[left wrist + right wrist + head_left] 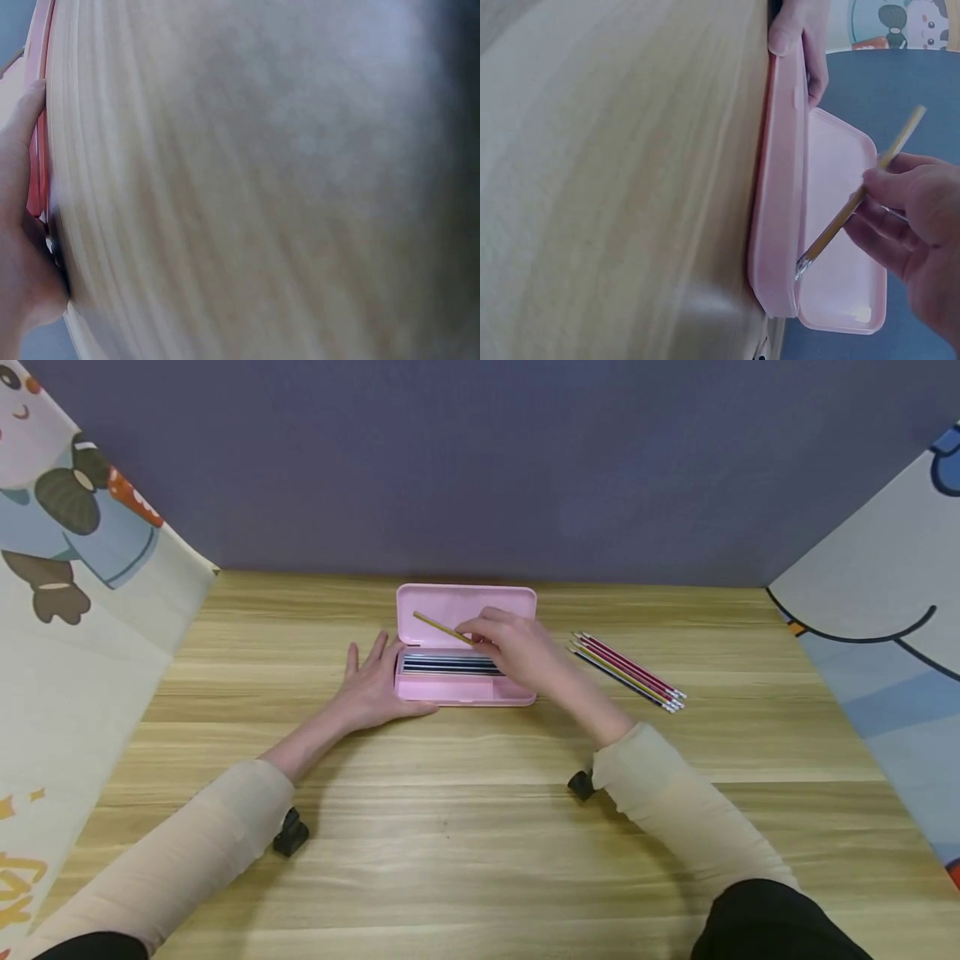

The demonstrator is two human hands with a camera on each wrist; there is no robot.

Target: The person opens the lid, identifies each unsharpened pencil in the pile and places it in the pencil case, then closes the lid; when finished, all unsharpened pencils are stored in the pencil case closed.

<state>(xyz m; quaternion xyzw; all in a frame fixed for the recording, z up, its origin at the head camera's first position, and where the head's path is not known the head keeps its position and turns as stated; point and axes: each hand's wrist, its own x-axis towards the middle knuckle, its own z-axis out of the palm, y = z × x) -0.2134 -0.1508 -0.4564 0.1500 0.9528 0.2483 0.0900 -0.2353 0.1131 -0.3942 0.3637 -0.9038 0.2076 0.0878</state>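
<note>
A pink pencil case (453, 692) lies with its lid (468, 597) folded back on the table. Several dark striped pencils (450, 665) lie side by side inside it. My right hand (517, 647) pinches a yellow pencil (442, 627) between thumb and fingers, above the case. In the right wrist view, the pencil's silver end (803, 266) points down at the rim of the case. My left hand (375, 689) rests against the case's left end, fingers straight and spread, its thumb (28, 112) along the front side.
To the right of the case lies a small bundle of pencils (626, 670) in red, yellow and dark blue, their silver ends toward the front right. A dark blue-grey panel (480, 468) rises behind the wooden table (450, 827), and printed cartoon panels flank it.
</note>
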